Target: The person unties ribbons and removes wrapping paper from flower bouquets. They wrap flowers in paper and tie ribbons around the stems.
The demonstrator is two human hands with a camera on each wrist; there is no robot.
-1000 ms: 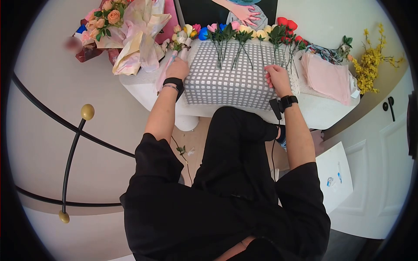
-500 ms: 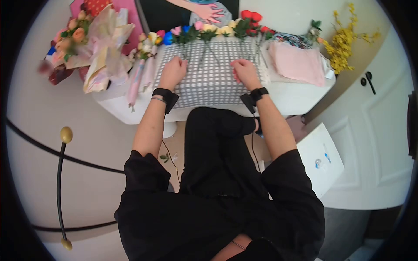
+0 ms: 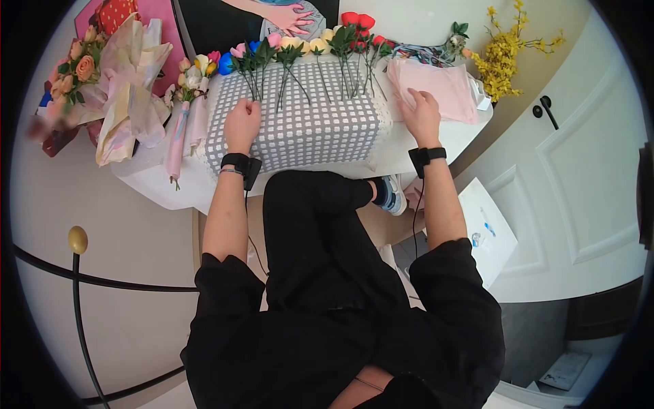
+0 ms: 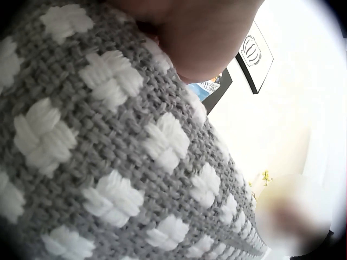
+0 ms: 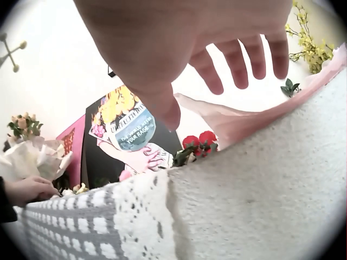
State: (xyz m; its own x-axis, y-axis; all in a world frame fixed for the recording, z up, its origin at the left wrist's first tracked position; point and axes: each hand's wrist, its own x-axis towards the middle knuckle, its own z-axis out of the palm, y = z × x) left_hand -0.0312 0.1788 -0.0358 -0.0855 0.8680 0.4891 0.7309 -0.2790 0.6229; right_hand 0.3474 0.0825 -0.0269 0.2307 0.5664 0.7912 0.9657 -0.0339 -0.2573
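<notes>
- Pink sheets [image 3: 453, 92] are stacked on the white table [image 3: 402, 148], beside the checked cloth [image 3: 313, 133]; their near left part is covered by the right hand [image 3: 421, 119].
- Its fingers are held apart from the thumb; whether the sheets are touched cannot be told.
- The left hand [image 3: 242, 126] is placed over the cloth, near flower stems; its fingertips are mostly hidden, so its grip cannot be told.

Bright light bleaches the wall [image 4: 290, 103] in dark-cornered wrist views.
</notes>
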